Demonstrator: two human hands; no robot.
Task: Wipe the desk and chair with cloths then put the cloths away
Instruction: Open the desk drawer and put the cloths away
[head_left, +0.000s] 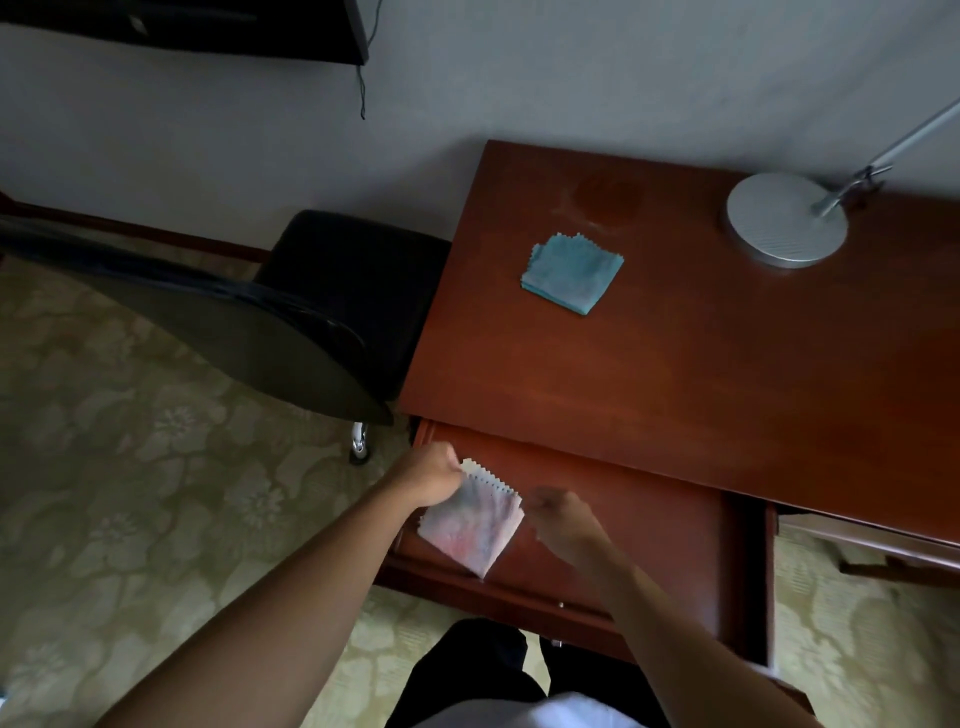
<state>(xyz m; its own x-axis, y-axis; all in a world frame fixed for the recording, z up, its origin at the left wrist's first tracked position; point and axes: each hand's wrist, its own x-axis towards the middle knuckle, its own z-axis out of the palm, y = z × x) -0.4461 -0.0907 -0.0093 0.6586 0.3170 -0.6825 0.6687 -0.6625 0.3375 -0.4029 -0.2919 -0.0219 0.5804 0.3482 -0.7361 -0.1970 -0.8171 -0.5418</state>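
I am looking down over an open drawer (649, 530) that is standing pulled out from the reddish wooden desk (701, 364). My left hand (431, 478) is pinching the upper left edge of a pale pink cloth (475, 525) with a zigzag-cut border, holding it over the left part of the drawer. My right hand (558, 512) is sitting just beside the cloth's right edge with its fingers curled in; it is blurred, and I cannot tell whether they are gripping the fabric or only brushing it.

At about 12 o'clock from the pink cloth, well apart on the desk top, a folded teal cloth (571, 273) is lying flat. At 1 to 2 o'clock, near the back right of the desk, the round silver base of a lamp (784, 218) is resting, its thin metal arm running out toward the upper right corner. A faint cloudy smear is showing on the wood just beyond the teal cloth.

At 10 o'clock a black chair (332, 296) is crowding the desk's left edge, its backrest reaching almost to the drawer's left corner, with one chrome caster (360, 441) showing on the floral carpet (130, 467). A dark shelf edge with a dangling cord is hanging at the top left.

I am finding no readable writing or labels anywhere.
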